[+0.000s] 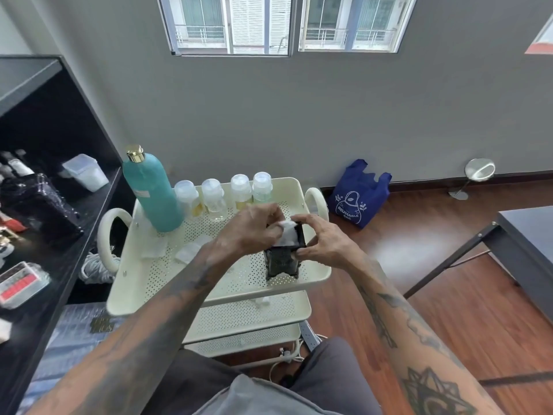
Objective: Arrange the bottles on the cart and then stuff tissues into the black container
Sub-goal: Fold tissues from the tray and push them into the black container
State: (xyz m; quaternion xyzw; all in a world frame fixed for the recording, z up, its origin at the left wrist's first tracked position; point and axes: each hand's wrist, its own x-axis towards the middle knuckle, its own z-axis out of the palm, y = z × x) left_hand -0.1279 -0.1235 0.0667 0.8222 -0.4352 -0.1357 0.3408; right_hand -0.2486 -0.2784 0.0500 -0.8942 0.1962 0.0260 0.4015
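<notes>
Tissue (288,233) is being pressed straight down by the left grip (254,227), pinched on it, into the upright container (282,262) being clasped by the right grip (321,242).

Soft paper, glossy black, perforated cream metal

My fingers (270,217) press crumpled tissue (288,233) into the shiny black container (281,262) on the matt cart (179,277).

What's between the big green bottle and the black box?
In the head view, loose white tissues lie on the cart tray between the teal bottle and black container; the left hand reaches across too.
</notes>
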